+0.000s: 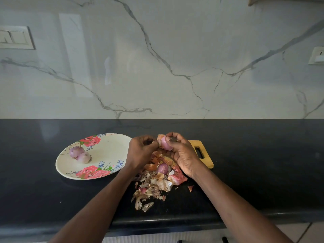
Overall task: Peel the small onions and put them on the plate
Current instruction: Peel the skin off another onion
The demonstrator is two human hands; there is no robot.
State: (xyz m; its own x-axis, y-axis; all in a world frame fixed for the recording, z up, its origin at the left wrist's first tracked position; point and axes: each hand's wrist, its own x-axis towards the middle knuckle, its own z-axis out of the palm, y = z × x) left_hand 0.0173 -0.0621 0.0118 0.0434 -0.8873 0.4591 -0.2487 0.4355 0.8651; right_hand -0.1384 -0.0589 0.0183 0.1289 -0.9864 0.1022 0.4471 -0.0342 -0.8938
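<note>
White marble with grey veins covers the wall behind a glossy black countertop (254,155), and a switch plate (16,38) is set in the wall at far left. On the left part of the counter lies an oval cream plate (112,148) printed with pink roses and small blue sprigs; two peeled onions (79,154) sit touching each other on its left half, pale purple and smooth, with short stubs at their ends. Just right of the plate, the left hand (140,151) is curled, its fingertips pinching a strip of dry papery skin at the left side of a small onion (165,143) held above the counter. That onion is pinkish purple and shiny where bared, with a tan flap of skin standing up at its top left. The right hand (184,155) grips it from the right, fingers curled over the top and thumb against its side. Below the hands a heap of peels (154,188) spreads toward the near edge, brown, cream and reddish, and one unpeeled onion (162,168) with a darker purple coat lies among them. Behind the right hand a wooden cutting board (203,153) with a slotted handle shows partly. Another wall socket (316,56) sits at far right.
</note>
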